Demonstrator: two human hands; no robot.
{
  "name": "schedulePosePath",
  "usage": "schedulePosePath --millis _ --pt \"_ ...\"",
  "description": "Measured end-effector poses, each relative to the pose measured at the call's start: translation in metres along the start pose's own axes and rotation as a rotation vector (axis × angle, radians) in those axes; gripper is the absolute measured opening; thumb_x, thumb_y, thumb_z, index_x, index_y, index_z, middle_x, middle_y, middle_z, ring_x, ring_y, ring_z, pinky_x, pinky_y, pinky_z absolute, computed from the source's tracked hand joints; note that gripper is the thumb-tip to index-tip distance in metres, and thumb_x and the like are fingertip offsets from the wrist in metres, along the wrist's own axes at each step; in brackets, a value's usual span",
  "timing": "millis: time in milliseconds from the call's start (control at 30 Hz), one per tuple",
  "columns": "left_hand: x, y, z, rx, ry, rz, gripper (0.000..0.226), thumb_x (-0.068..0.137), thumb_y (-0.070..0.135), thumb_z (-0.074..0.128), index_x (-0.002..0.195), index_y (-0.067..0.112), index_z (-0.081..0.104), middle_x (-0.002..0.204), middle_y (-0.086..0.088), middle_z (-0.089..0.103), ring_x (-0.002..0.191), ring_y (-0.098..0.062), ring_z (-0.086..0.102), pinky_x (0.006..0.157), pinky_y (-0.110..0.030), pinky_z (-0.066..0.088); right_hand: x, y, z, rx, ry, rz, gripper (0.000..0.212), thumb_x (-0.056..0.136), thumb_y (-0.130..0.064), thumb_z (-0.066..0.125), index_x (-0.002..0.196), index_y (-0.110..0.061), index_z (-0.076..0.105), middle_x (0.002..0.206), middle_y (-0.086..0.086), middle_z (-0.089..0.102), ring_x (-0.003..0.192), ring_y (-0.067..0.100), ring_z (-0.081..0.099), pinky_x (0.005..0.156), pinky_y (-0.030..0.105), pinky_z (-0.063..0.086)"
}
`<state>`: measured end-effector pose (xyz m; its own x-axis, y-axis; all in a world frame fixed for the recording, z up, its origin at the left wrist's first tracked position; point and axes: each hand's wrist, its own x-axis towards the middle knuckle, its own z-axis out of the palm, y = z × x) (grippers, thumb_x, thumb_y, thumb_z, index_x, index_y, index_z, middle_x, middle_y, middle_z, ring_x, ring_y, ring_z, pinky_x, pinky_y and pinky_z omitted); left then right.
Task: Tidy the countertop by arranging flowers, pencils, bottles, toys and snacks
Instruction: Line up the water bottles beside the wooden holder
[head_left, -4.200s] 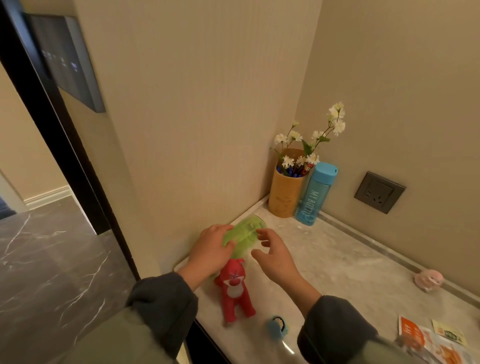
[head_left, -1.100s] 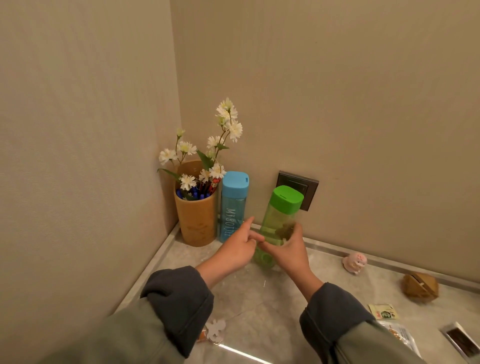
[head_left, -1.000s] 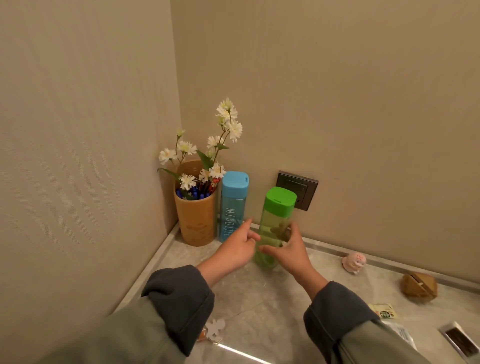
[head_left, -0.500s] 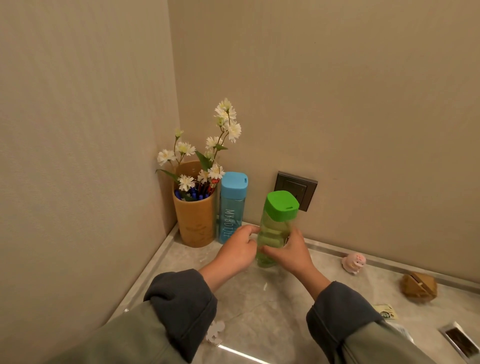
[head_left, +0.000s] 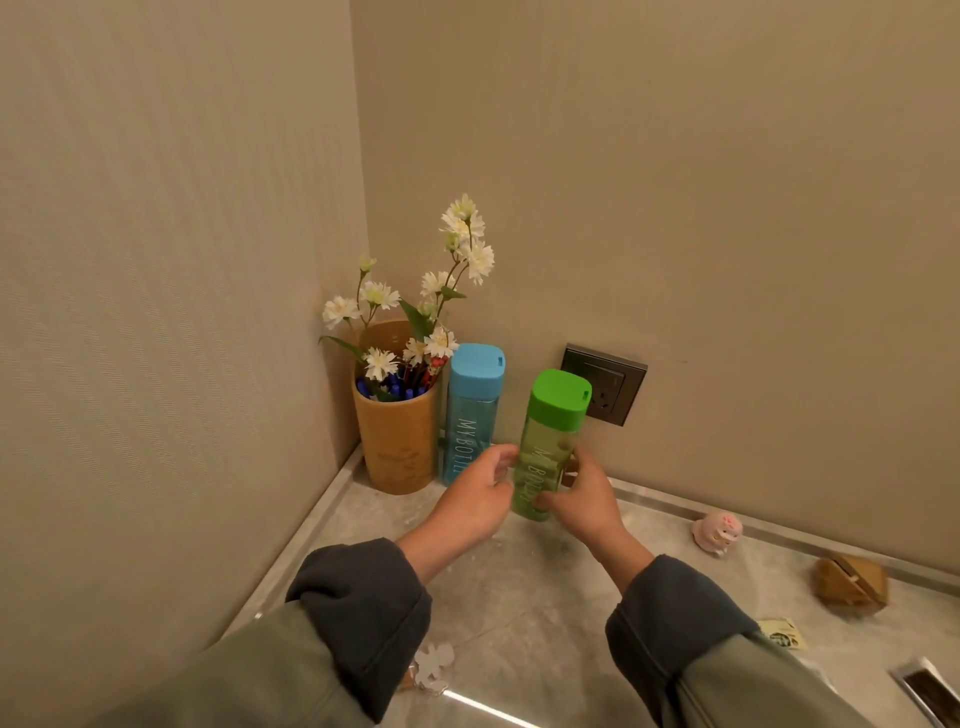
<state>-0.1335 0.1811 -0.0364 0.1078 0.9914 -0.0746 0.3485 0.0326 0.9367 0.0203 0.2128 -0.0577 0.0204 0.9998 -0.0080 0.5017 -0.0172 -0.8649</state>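
Clamps left grip (head_left: 475, 499) and right grip (head_left: 584, 499) round lower half of green bottle (head_left: 553, 431), slightly tilted, just right of blue bottle (head_left: 470, 415), near desk (head_left: 545, 597) back edge.

The green bottle (head_left: 553, 431) hides part of the wall socket (head_left: 618, 384) — the dark item (head_left: 927, 693) is cut off at the corner.

A translucent green bottle (head_left: 549, 439) with a green cap stands nearly upright, tilted slightly, just right of the upright blue bottle (head_left: 469, 423). White flowers (head_left: 475, 257) and pencils (head_left: 402, 384) fill the corner wooden cup (head_left: 400, 447). A pink toy (head_left: 717, 531) sits by the wall.
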Motion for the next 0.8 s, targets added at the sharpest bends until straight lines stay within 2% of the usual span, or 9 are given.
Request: schedulePosePath --millis 67,133,200,300,400,533,667,800 --pt "0.0 -0.002 -0.003 0.016 0.048 -0.021 0.039 0.094 0.001 0.042 0.128 0.019 0.049 0.124 0.003 0.056 0.111 -0.007 0.052 0.096 -0.02 0.04 0.004 -0.002 0.003 -0.004 -0.001 0.012 0.059 0.068 0.002 0.077 0.11 -0.028 0.048 0.097 -0.008 0.06 0.085 0.01 0.061 0.073 0.023 0.051" --pt "-0.001 -0.007 -0.008 0.028 0.144 -0.062 0.034 0.094 0.006 0.046 0.125 0.019 0.045 0.109 0.006 0.058 0.096 -0.008 0.055 0.086 -0.025 0.046 0.007 -0.004 0.005 -0.014 -0.004 0.022 0.064 0.069 0.001 0.078 0.116 -0.027 0.047 0.102 -0.006 0.058 0.09 0.015 0.061 0.08 0.032 0.052" --pt "-0.002 -0.013 -0.014 0.039 0.239 -0.089 0.032 0.092 0.011 0.05 0.121 0.02 0.038 0.098 0.006 0.055 0.087 -0.011 0.057 0.079 -0.031 0.05 0.011 -0.005 0.008 -0.018 -0.009 0.024 0.071 0.068 -0.001 0.08 0.128 -0.022 0.048 0.105 -0.006 0.057 0.093 0.015 0.061 0.082 0.034 0.053" --pt "-0.004 -0.019 -0.019 0.036 0.307 -0.115 0.037 0.091 0.015 0.054 0.117 0.023 0.028 0.1 0.001 0.053 0.082 -0.013 0.058 0.072 -0.032 0.052 0.014 -0.006 0.013 0.003 -0.032 0.026 0.076 0.069 0.0 0.08 0.135 -0.017 0.046 0.112 -0.002 0.059 0.097 0.017 0.063 0.084 0.036 0.055" --pt "-0.003 -0.021 -0.018 0.032 0.334 -0.117 0.058 0.089 0.012 0.056 0.134 0.021 0.021 0.119 0.002 0.044 0.091 -0.011 0.057 0.083 -0.036 0.052 0.015 -0.006 0.019 0.015 -0.032 0.011 0.075 0.069 0.002 0.079 0.134 -0.017 0.046 0.113 -0.001 0.061 0.1 0.019 0.065 0.087 0.041 0.056" --pt "-0.002 -0.021 -0.014 0.037 0.281 -0.134 0.079 0.089 0.013 0.058 0.148 0.024 0.007 0.148 -0.002 0.018 0.123 -0.02 0.046 0.104 -0.037 0.042 0.016 -0.01 0.024 0.027 -0.056 -0.001 0.075 0.069 0.002 0.079 0.133 -0.019 0.047 0.107 -0.007 0.057 0.103 0.021 0.065 0.088 0.043 0.057" --pt "0.0 -0.023 -0.013 0.01 0.275 -0.135 0.083 0.088 0.014 0.059 0.149 0.025 0.004 0.153 0.0 0.009 0.129 -0.021 0.042 0.104 -0.032 0.039 0.016 -0.013 0.03 0.038 -0.051 -0.014 0.068 0.068 0.001 0.079 0.12 -0.028 0.047 0.099 -0.014 0.057 0.101 0.021 0.065 0.085 0.044 0.057" --pt "0.002 -0.026 -0.013 -0.017 0.271 -0.155 0.085 0.087 0.013 0.06 0.149 0.026 0.004 0.152 0.0 0.011 0.128 -0.021 0.042 0.104 -0.031 0.038 0.014 -0.014 0.033 0.003 -0.013 -0.019 0.073 0.069 -0.004 0.081 0.132 -0.018 0.048 0.107 -0.007 0.058 0.103 0.02 0.065 0.088 0.043 0.056"
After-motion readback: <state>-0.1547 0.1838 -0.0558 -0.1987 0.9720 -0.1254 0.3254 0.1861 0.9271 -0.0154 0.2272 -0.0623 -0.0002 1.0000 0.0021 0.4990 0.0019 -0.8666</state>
